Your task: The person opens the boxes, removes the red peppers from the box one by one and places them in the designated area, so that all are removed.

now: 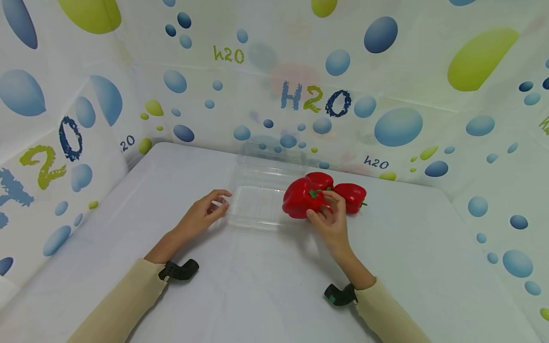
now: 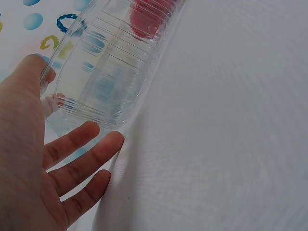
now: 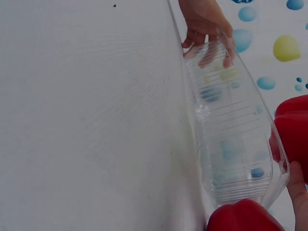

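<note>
A clear plastic container [image 1: 253, 223] with its lid [image 1: 270, 155] folded open behind it lies on the table. My left hand [image 1: 205, 209] is at its left side, fingers loosely bent; in the left wrist view the thumb lies near the rim, and contact is hard to tell. My right hand [image 1: 334, 224] holds a red bell pepper [image 1: 296, 197] with a green stem between thumb and fingers, above the container's right end. Behind and right of it are two more red bell peppers, one partly hidden [image 1: 319, 179], the other [image 1: 350, 197] beside my fingers.
The table [image 1: 266, 286] wears a white cloth. A patterned sheet [image 1: 274, 71] with blue and green drops and lettering hangs behind and at the sides. Each wrist carries a dark strapped-on device, on the left [image 1: 180, 270] and on the right [image 1: 340, 294].
</note>
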Motion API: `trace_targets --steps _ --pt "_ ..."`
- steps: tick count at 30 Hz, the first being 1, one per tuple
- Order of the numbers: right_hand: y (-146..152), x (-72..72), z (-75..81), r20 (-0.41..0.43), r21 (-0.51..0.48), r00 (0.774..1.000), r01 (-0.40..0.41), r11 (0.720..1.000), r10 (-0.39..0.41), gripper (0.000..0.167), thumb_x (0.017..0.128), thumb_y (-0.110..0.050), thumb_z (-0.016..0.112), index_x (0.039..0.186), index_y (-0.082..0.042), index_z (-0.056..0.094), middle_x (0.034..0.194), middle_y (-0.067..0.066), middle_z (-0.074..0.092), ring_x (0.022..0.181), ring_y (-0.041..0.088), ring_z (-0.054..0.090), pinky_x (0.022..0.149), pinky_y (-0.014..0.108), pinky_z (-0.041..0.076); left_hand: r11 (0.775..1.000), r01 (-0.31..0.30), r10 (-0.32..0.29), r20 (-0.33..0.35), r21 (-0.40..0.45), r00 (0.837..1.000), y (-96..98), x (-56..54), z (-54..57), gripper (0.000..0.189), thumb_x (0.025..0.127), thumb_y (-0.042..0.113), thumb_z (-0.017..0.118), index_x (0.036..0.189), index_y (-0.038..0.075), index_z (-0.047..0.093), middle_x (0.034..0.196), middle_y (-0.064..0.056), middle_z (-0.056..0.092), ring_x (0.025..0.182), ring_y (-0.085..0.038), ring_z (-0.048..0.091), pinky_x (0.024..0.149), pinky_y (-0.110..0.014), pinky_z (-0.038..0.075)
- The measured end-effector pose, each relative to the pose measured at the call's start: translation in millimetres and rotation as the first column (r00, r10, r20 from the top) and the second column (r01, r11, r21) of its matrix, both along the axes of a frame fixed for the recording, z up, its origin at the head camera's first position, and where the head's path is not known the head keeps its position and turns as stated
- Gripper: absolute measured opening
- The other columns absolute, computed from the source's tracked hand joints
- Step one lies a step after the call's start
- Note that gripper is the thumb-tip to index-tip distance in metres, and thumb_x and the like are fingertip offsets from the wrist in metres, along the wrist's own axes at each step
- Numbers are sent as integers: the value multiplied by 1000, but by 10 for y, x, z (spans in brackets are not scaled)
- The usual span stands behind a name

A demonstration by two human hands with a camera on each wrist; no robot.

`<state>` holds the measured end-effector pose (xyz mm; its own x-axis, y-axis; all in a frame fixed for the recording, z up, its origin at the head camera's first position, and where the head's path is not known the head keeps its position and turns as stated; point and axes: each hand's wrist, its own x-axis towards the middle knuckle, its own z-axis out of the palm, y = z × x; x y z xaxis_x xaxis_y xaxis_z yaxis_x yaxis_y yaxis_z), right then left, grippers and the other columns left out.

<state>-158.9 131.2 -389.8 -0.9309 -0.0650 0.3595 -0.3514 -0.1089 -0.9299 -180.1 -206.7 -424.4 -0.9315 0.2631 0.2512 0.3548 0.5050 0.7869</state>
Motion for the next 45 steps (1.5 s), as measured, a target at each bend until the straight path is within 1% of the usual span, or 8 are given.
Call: trace_targets --steps 6,10,18,25,30,36,41,45 --pt "45 11 -12 -26 -37 1000 -5 999 4 60 84 11 61 131 -17 37 136 6 43 123 24 50 92 27 51 1000 4 -4 -8 2 1000 -7 2 3 34 100 21 55 132 10 51 113 -16 62 84 -19 64 67 -28 50" --pt "74 17 -18 -42 -45 999 25 999 -27 60 84 11 62 130 -16 37 136 6 43 126 26 48 93 27 50 1000 3 -3 -5 1 1000 -5 3 3 34 100 21 55 132 10 52 112 -16 62 83 -19 64 67 -28 50" --pt "125 35 -12 -37 -62 995 93 994 -95 58 84 8 65 130 -17 39 138 7 44 128 28 46 94 27 50 1000 -11 11 8 -3 1000 -1 12 7 34 100 21 56 132 10 52 112 -16 62 85 -20 64 70 -31 51" --pt "191 46 -25 -40 -62 993 111 992 -114 58 84 9 64 131 -13 36 138 7 43 129 28 44 94 27 50 1000 -11 11 6 -5 1000 -2 13 -4 34 100 19 56 132 11 51 113 -16 62 85 -21 65 69 -30 51" --pt "256 62 -33 -34 -65 991 129 990 -131 58 84 9 64 131 -13 36 137 7 43 129 26 44 93 26 50 1000 -4 4 2 -3 1000 3 7 -15 34 100 20 55 133 11 51 113 -16 62 85 -20 65 69 -30 51" --pt "328 65 -56 -29 -61 988 151 987 -152 57 86 7 63 132 -13 35 137 7 43 128 27 44 93 25 50 1000 0 0 2 -3 1000 -3 6 3 34 100 19 55 133 11 51 113 -17 62 85 -21 65 69 -31 51" --pt "354 67 -58 -43 -82 985 162 983 -166 59 86 6 64 133 -12 34 138 8 42 129 28 43 94 27 50 1000 -1 1 11 -1 1000 -4 -4 2 34 100 18 56 133 10 51 113 -17 62 86 -22 66 71 -32 51" --pt "379 75 -51 -53 -87 982 175 981 -180 60 87 6 64 135 -9 32 139 8 41 130 28 42 94 26 49 1000 0 0 11 -3 1000 2 -5 4 35 100 17 56 133 9 51 113 -17 62 86 -22 66 71 -31 52"
